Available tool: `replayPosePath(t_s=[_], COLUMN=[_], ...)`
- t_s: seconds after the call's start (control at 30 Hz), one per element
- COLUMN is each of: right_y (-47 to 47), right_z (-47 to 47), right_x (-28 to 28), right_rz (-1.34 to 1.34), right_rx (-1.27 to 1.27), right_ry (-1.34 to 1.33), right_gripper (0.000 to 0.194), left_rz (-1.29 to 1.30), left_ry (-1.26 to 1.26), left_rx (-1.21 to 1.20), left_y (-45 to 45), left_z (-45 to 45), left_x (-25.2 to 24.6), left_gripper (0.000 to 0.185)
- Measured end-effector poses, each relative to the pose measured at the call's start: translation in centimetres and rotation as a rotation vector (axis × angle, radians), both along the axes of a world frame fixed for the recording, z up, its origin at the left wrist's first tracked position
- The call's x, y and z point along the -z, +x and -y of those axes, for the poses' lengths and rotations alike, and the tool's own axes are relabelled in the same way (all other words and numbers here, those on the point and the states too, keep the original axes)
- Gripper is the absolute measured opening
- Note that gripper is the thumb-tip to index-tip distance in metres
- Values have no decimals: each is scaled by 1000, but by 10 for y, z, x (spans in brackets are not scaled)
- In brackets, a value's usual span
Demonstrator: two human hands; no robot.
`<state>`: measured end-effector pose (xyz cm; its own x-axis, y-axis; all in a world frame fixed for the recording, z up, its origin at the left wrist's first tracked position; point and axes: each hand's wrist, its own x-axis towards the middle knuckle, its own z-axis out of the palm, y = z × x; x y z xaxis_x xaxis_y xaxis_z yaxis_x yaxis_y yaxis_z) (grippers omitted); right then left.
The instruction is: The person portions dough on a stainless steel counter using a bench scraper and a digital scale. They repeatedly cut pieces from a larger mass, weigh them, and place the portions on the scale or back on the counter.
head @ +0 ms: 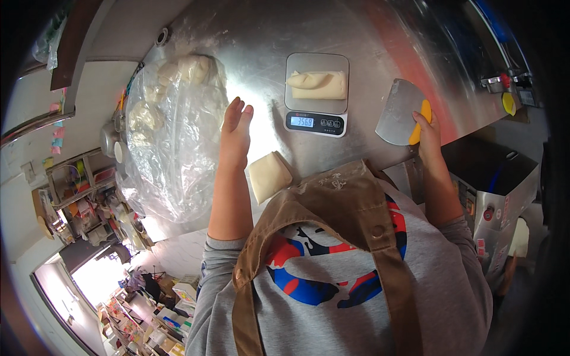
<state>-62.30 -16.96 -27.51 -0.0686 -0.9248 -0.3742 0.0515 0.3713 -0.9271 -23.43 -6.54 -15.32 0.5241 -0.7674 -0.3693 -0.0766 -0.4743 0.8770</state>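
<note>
My right hand (428, 133) grips the yellow handle of a metal dough scraper (398, 113), its blade over the steel table to the right of the scale. Folded pale dough (319, 91) with a smaller piece on top rests on the plate of a digital kitchen scale (316, 108), whose display is lit. My left hand (237, 118) is raised with nothing in it, beside a clear plastic sheet (178, 160) that covers several lumps of dough (147, 116). Another flat-sided dough piece (269, 178) lies at the table's near edge, between my left forearm and the brown apron.
The stainless steel table (254, 44) extends ahead. A metal machine (494, 187) with a dark top stands beyond its right edge. Metal containers (110, 139) are beside the plastic at the left, with cluttered shelves (84, 187) behind them. Metal fittings (501, 83) are at the far right.
</note>
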Motion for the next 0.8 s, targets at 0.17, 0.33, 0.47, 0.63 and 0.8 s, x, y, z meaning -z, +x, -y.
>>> replayPosePath(t_s=[0.17, 0.33, 0.47, 0.63, 0.8], right_y=[-1, -3, 3, 64, 172], right_z=[-1, -1, -7, -47, -88], right_x=[2, 2, -12, -112, -130], right_rz=[1, -19, 85, -408, -636], right_rx=[-10, -27, 40, -307, -1035], right_ry=[-20, -23, -72, -176, -605], right_gripper=[40, 40, 36, 32, 25], left_rz=[-11, 86, 557, 896, 717], left_ry=[31, -46, 57, -9, -107], left_rx=[27, 85, 285, 329, 191], left_y=[-4, 0, 8, -4, -21], left_z=[1, -9, -57, -127, -144], left_x=[1, 14, 35, 53, 71], left_gripper=[59, 57, 47, 41, 45])
